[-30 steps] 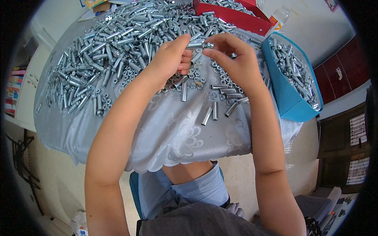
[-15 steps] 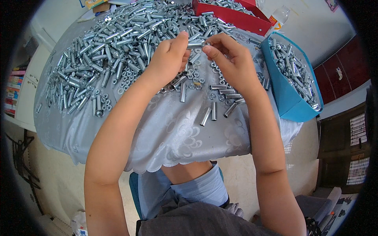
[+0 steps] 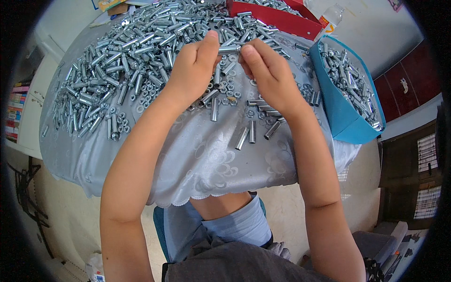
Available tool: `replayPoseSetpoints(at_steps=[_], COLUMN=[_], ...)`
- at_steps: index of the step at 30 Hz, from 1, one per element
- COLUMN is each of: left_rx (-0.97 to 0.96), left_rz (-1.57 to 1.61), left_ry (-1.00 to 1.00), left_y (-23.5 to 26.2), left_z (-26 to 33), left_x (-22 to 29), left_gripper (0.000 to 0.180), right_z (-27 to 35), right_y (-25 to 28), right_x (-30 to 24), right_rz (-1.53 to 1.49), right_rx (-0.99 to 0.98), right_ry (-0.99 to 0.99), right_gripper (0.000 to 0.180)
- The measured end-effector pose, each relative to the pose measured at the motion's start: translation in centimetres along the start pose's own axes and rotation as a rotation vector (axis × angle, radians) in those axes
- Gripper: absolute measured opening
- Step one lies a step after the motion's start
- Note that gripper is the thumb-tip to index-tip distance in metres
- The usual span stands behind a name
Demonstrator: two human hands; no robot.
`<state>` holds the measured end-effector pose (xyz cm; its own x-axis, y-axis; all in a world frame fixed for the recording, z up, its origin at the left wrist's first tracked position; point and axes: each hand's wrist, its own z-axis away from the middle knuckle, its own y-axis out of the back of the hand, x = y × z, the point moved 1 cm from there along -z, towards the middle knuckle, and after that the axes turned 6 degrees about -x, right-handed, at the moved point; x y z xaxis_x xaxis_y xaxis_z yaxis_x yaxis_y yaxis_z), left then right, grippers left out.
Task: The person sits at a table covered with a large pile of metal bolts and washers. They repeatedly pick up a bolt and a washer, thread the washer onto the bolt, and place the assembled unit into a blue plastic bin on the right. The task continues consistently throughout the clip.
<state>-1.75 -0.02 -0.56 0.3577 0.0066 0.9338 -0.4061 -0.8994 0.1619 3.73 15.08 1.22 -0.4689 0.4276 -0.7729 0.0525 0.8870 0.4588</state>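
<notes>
Over the middle of the table, a shiny silver sleeve anchor bolt (image 3: 229,50) lies roughly level between my two hands. My left hand (image 3: 191,68) is closed round its left part, with the thumb stretched along the top. At the other end, the thumb and fingers of my right hand (image 3: 268,70) pinch the bolt's tip; any nut or washer there is hidden. Loose nuts and washers (image 3: 229,87) lie under my hands. Several bare metal sleeves (image 3: 252,131) rest on the cloth nearer to me, one of them (image 3: 214,109) just below my left wrist.
A large heap of anchor bolts (image 3: 136,51) spreads across the far and left table. On the right stands a blue box (image 3: 345,124) filled with bolts. At the back are a red box (image 3: 282,21) with more bolts and a clear bottle (image 3: 331,19). A silvery patterned cloth (image 3: 197,164) covers the table.
My right hand has turned, its fingers now curled more tightly round the bolt's end. Both hands have shifted slightly to the left, still holding the bolt.
</notes>
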Motion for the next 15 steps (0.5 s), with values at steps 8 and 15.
replayPoseSetpoints(at_steps=[8, 15], left_rx=[0.015, 0.007], left_rz=[0.048, 0.147], left_ry=[-0.065, 0.067], left_y=[0.04, -0.06], left_z=[-0.03, -0.03], left_x=[-0.16, 0.03], left_gripper=[0.045, 0.044], right_z=[-0.19, -0.35], right_y=[-0.1, 0.09], right_x=[0.01, 0.13], right_rz=[-0.184, -0.141], right_rx=[0.026, 0.075], right_ry=[-0.061, 0.109], right_gripper=[0.016, 0.011])
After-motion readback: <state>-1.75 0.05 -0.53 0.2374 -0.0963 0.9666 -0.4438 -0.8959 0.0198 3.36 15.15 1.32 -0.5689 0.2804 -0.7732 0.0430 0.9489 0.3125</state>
